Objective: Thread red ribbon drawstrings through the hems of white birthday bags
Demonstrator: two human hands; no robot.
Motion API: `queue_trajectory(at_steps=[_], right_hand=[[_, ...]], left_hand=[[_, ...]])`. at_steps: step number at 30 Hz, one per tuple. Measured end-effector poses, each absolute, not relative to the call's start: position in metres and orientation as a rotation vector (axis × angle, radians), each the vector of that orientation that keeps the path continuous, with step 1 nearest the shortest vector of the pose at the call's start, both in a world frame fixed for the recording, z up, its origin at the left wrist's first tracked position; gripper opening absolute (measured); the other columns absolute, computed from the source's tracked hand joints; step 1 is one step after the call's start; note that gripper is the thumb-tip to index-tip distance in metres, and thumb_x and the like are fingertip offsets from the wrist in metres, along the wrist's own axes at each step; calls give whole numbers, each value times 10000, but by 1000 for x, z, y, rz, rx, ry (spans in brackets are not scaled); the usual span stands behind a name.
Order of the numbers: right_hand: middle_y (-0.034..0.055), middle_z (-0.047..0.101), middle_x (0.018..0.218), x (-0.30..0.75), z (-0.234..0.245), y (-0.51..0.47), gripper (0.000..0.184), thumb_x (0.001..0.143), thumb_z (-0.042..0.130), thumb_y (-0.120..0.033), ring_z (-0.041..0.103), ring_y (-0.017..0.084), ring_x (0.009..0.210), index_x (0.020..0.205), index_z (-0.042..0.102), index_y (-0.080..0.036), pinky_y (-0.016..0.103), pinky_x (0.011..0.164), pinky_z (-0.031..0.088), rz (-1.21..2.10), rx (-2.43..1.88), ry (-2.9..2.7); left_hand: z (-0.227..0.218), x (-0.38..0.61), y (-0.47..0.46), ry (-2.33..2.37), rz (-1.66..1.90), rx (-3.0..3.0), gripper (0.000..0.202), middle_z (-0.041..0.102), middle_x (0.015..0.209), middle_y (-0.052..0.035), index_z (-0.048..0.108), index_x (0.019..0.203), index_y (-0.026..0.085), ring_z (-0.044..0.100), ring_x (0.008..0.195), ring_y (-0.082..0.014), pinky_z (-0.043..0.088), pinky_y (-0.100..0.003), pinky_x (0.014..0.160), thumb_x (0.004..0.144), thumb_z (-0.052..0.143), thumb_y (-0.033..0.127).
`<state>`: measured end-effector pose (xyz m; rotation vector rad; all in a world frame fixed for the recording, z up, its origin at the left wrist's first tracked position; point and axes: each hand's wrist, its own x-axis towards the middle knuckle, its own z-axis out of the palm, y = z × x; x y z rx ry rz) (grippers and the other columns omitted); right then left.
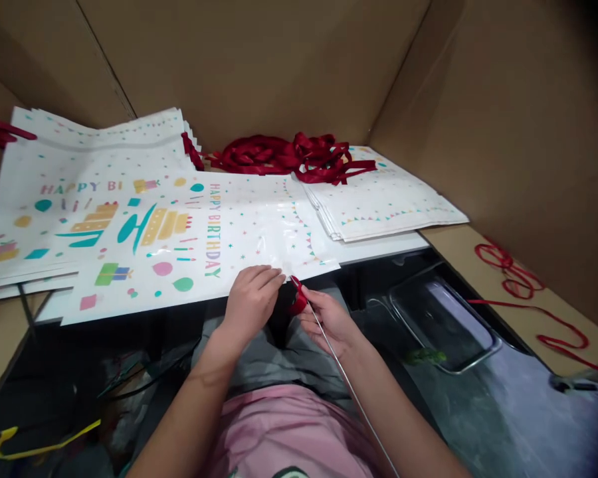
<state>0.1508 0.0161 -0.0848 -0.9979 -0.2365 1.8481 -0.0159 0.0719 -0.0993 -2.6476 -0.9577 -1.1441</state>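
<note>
My left hand is closed on the near edge of a white plastic bag sheet printed with "HAPPY BIRTHDAY", cakes, balloons and gifts. Just right of it, my right hand pinches a red ribbon and a thin metal rod. The rod's upper end meets the ribbon by the bag's edge, and its shaft runs down past my right forearm. A small clear patch on the bag lies by my left fingertips. Whether the ribbon passes through the bag is hidden by my fingers.
More printed bags with red ribbon lie at left, and a stack of bags at right. A heap of red ribbons sits behind. Loose ribbon trails on the right board. Cardboard walls enclose the back. A chair stands below.
</note>
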Motion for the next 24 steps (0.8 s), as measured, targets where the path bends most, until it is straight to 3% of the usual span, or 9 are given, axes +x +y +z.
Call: queue_trajectory(at_steps=[4,8,13,18,24], right_hand=[[-98,390,509,147,-87,19,509,610,893,-430,201,-12,391,705,472,-161,113,324,137,1789,-1042,-288],[-88,389,480,144,-87,19,577,568,859,-572,236,-3,383,639,460,-162,144,342,128,1581,-1281,-493],[-88,373,474,144,-85,20,596,526,817,-647,237,4,377,616,489,-157,172,364,116,1533,-1390,-607],[-94,316,474,143,-87,25,600,583,769,-683,228,14,388,592,466,-165,188,381,116,1455,-1400,-685],[-57,398,529,145,-97,26,553,715,683,-683,293,53,447,678,578,-142,221,429,201,1326,-1468,-839]], left_hand=[[-97,-16,71,-983,-1117,-2664,260,757,1115,-70,680,1142,152,672,1048,-244,515,-424,908,914,576,81],[-94,-18,72,-961,-1097,-2687,214,757,1119,-64,689,1099,148,672,1055,-241,503,-420,905,920,582,98],[-94,-17,71,-1002,-1103,-2665,205,764,1085,-57,698,1056,154,677,1040,-240,502,-411,886,901,591,74],[-99,-12,69,-979,-1127,-2627,160,765,1072,-63,704,991,166,683,1027,-244,504,-406,858,908,591,88],[-99,-13,65,-928,-1219,-2616,172,766,1064,-57,685,995,155,685,1022,-242,507,-403,860,885,601,54]])
